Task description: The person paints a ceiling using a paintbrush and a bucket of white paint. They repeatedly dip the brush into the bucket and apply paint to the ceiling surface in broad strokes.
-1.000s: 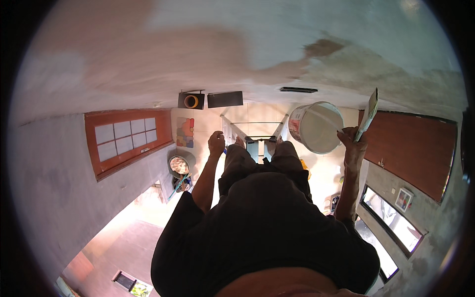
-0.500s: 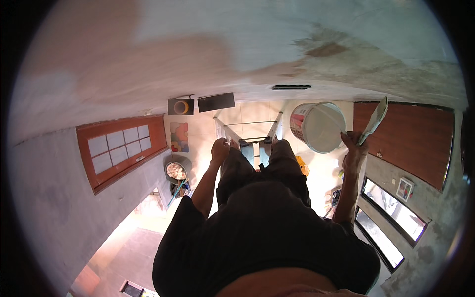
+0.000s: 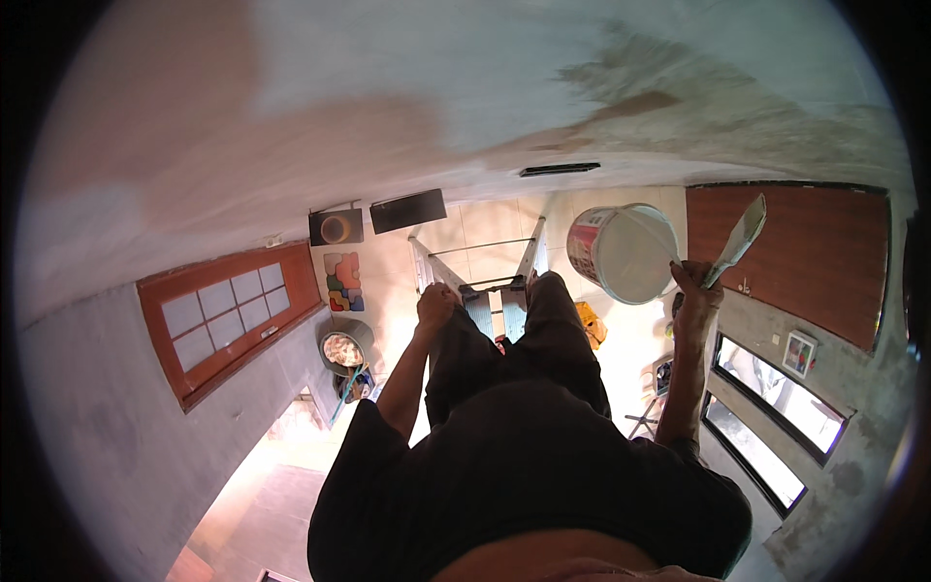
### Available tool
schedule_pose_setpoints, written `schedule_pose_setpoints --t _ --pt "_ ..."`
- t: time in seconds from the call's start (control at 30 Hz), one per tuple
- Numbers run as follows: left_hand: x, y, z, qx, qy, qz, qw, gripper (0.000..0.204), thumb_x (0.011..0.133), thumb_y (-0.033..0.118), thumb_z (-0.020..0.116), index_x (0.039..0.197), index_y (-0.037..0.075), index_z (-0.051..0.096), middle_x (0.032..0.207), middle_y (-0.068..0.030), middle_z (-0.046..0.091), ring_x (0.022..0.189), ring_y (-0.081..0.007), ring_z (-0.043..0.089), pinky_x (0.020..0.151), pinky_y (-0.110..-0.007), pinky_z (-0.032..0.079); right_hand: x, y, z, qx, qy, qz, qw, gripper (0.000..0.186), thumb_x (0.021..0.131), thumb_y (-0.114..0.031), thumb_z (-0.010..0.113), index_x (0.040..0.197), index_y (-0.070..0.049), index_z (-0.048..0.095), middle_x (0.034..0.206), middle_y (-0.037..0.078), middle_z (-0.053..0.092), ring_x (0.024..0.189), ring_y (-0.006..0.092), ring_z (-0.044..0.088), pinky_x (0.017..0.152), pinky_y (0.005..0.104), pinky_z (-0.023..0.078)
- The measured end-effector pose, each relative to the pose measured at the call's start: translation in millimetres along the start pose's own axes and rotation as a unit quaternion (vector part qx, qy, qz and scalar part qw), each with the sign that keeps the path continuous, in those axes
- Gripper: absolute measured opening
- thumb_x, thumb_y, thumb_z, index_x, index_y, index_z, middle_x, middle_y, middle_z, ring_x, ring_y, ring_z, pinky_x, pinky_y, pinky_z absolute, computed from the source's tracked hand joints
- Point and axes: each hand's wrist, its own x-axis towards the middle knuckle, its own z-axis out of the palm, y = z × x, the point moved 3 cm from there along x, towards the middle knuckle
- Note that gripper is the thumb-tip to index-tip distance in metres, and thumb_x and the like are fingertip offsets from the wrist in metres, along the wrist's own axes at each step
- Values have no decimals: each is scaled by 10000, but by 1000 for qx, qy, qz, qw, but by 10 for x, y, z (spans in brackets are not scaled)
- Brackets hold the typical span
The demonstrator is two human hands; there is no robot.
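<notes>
My right hand grips a pale-coated flat scraper or brush, blade tilted up. A white plastic bucket with a red label is just left of that hand; its handle runs toward my fingers, and I cannot tell if they hold it too. My left hand is curled beside my left leg at the rail of an aluminium ladder; what it holds, if anything, is hidden. My legs are on the ladder. Close above is a wall or ceiling surface with pink and grey patches.
An orange-framed paned window is at left, a brown door at right above two narrow windows. Two dark boxes are mounted ahead. Below are a grey bin, coloured mats and a yellow object.
My left hand has moved right, closer to my leg. The scraper has tipped further to the right. The view has shifted slightly, with the surroundings turning a little.
</notes>
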Motion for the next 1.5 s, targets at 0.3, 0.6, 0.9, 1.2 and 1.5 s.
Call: schedule_pose_setpoints --t 0.3,0.6,0.9,1.2,1.5 --pt "402 -43 636 58 -20 52 997 414 780 199 553 1155 33 605 1093 -216 632 1031 -373 617 890 -475 491 169 432 -31 24 20 19 999 163 693 -17 749 776 -29 610 778 9 553 766 126 508 747 283 398" --pt "847 -374 1553 224 -185 93 953 535 844 444 622 1210 81 479 1147 -180 597 1065 -373 611 885 -617 419 299 683 52 59 40 14 997 158 689 13 735 733 -41 593 758 -5 542 709 100 493 686 271 403" --pt "1054 -481 2005 300 -325 104 891 809 764 594 667 1351 112 389 1241 -172 573 1140 -377 570 919 -587 392 422 1096 179 41 59 -19 997 128 693 -1 729 735 -24 610 761 14 555 710 113 522 680 264 412" --pt "1165 -552 2389 345 -333 221 849 704 735 504 732 1243 95 467 1105 -162 641 1033 -364 627 873 -573 424 491 1355 153 52 105 -4 993 134 727 9 718 719 -55 600 727 -12 561 690 84 480 698 266 395" --pt "1019 -443 2357 196 -369 135 898 464 916 374 574 1204 46 415 1127 -252 569 1062 -436 576 864 -557 458 558 1651 137 56 140 -11 989 162 714 9 722 697 -66 580 730 -1 573 696 94 501 707 269 404"
